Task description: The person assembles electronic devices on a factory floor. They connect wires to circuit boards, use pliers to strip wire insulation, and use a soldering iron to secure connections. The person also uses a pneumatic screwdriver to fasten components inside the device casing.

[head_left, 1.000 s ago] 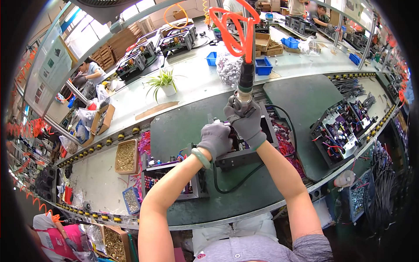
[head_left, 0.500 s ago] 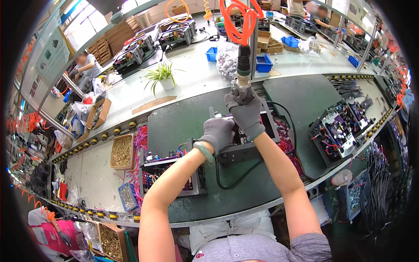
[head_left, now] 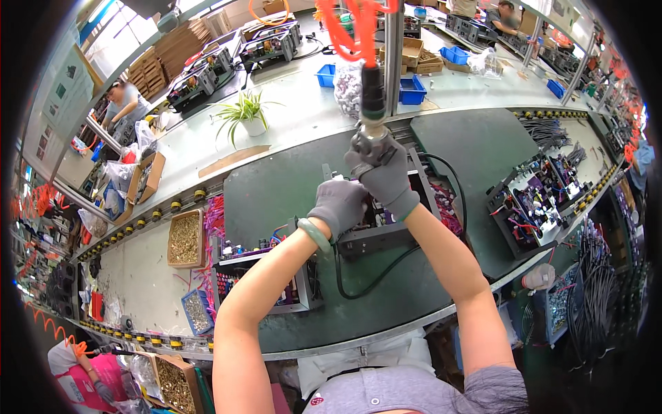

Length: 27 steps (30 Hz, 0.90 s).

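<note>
My right hand (head_left: 388, 178), in a grey glove, grips an upright air screwdriver (head_left: 373, 103) hung from an orange coiled hose (head_left: 350, 38). The driver's lower end is hidden by my hand, above an opened metal-framed machine unit (head_left: 378, 243) packed with electronic parts. My left hand (head_left: 339, 205), gloved as well, is closed at the near left part of that unit, beside the right hand. Whatever its fingers pinch is hidden. A black cable (head_left: 372, 288) loops around the near side of the unit. A green bangle (head_left: 314, 234) circles my left wrist.
To the left stands another open unit (head_left: 265, 281), near a bin of small brass-coloured parts (head_left: 186, 238) and a blue tray (head_left: 198, 312). A further unit (head_left: 534, 200) sits on the green board (head_left: 476, 148) at right. Beyond the roller line is a potted plant (head_left: 254, 127).
The whole view has shifted slightly. Both hands keep nearly the same places over the unit, the right still gripping the screwdriver. At lower left, a co-worker has changed posture.
</note>
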Motion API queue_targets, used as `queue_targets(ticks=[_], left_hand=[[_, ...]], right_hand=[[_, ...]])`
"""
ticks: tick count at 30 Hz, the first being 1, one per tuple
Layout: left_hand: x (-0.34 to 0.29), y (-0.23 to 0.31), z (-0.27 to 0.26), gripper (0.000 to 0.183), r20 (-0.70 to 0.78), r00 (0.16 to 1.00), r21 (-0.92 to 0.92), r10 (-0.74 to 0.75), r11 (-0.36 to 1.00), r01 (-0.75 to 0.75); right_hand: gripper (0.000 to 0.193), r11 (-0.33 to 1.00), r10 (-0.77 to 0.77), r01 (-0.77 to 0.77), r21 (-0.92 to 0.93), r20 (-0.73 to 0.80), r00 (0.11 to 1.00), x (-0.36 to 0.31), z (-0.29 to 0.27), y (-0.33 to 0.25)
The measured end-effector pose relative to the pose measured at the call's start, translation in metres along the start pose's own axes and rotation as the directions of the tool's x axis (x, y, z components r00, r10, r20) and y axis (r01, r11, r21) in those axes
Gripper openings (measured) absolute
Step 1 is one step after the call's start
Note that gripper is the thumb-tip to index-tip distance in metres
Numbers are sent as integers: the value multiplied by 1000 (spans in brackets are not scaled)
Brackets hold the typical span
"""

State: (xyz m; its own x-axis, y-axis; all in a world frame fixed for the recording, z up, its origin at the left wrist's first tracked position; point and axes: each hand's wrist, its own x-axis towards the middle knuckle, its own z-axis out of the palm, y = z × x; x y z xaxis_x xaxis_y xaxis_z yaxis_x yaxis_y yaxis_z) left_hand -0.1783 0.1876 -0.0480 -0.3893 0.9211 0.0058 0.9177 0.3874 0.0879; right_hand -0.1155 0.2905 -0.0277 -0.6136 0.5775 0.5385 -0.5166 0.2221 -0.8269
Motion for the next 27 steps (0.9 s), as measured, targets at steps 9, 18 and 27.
queue_targets(ticks=[9,18,27], left_hand=[[-9,-6,1,22,-94,995,-177,-37,984,19],[-112,10,-15,24,107,912,-779,-395,-603,-170],[-169,115,38,29,366,930,-673,-26,-697,245]], right_hand=[[21,979,125,-160,129,244,962,6,-19,11],[33,983,83,-93,161,68,994,-32,-13,-69],[53,874,12,45,484,-115,993,-145,-46,-125]])
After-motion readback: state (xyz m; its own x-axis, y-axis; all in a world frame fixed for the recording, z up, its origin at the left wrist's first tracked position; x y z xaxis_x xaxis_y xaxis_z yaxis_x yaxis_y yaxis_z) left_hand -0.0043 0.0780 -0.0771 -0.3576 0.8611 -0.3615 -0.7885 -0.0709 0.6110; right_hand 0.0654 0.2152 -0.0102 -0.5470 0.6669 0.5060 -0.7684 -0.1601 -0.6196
